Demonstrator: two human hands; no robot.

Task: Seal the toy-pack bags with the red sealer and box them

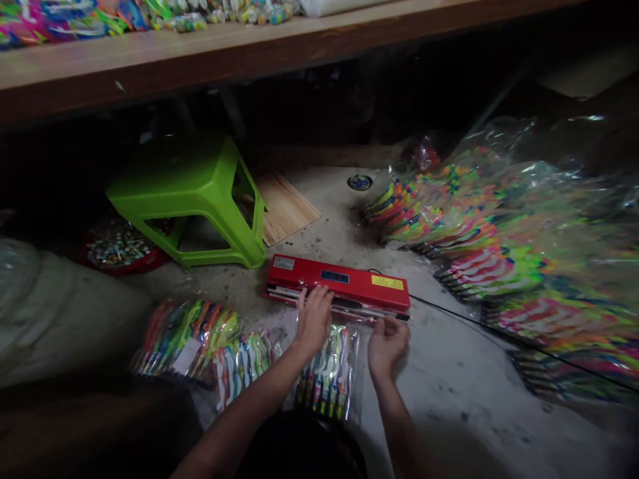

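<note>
A red heat sealer [339,278] lies on the floor in front of me, its long sealing bar facing my side. My left hand [315,319] rests over the left half of that bar, fingers stretched out and slightly apart on it. By the bar's right end, my right hand [388,342] has its fingertips pinched together, apparently on the edge of clear film. Between my forearms lies a clear plastic bag [332,372] with a row of colourful pens, or pen-like sticks, and its upper edge reaches toward the sealer. Exactly where the film enters the bar is hidden.
Filled bags [187,336] lie left of my arms. A green stool [200,193] stands behind them, near a red basin [122,249] of small parts. Large heaps of bagged colourful pieces [514,266] cover the right. A black cord [464,316] crosses there. A wooden shelf edge [279,50] hangs above.
</note>
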